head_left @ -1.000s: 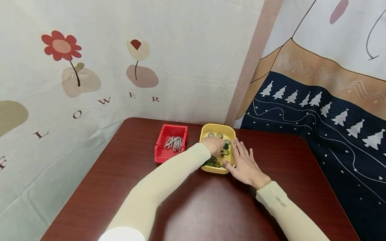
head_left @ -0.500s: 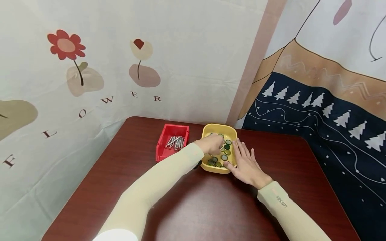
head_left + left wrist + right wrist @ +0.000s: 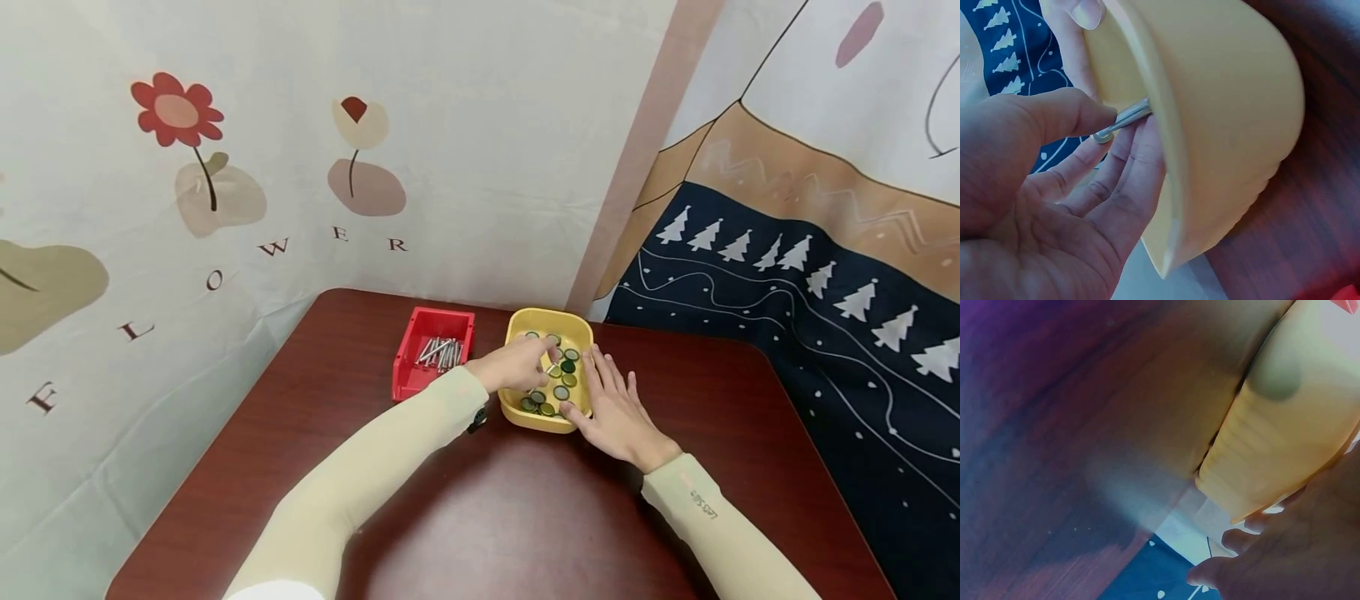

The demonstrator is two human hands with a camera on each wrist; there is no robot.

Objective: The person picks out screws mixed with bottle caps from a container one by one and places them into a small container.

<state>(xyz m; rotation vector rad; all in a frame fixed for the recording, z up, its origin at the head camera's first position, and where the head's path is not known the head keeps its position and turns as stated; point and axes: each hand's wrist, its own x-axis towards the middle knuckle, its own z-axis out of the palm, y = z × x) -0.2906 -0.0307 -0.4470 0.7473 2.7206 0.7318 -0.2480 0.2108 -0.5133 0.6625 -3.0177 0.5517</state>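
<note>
My left hand (image 3: pixel 517 365) is over the left side of a yellow tray (image 3: pixel 536 422). In the left wrist view its thumb and fingers pinch a slim silver bolt (image 3: pixel 1125 117) beside the tray's rim. My right hand (image 3: pixel 621 417) rests against the tray's right rim, fingers straight and spread, thumb near the front corner. Several round bottle caps (image 3: pixel 567 366), green, gold or pale, lie inside the tray. The left hand hides part of the tray's interior. In the right wrist view, the right hand's fingers touch the tray's edge.
A red bin (image 3: pixel 405 385) with several silver bolts (image 3: pixel 441 352) stands left of the tray, partly behind the left forearm. Both sit near the back of a dark reddish-brown table (image 3: pixel 510 517). A printed curtain (image 3: pixel 480 150) hangs behind the table.
My left hand has drawn back leftward from the middle of the tray, uncovering more caps. The right hand has stayed at the tray's right rim. The head view has shifted slightly.
</note>
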